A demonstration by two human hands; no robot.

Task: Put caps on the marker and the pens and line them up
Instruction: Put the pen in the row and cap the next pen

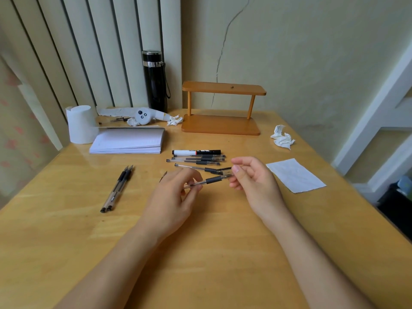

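Left hand (176,197) grips the pen (213,179); right hand (254,181) pinches its cap (227,173); marker (196,152) lies at twelve o'clock of them.

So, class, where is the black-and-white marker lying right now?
In the head view the marker lies on the table at the far edge of the row of pens, in front of the wooden stand and right of the paper pad.

Glossy wood table (223,253); clear plastic pens (196,159); black glossy flask (155,85); matt paper sheet (295,175).
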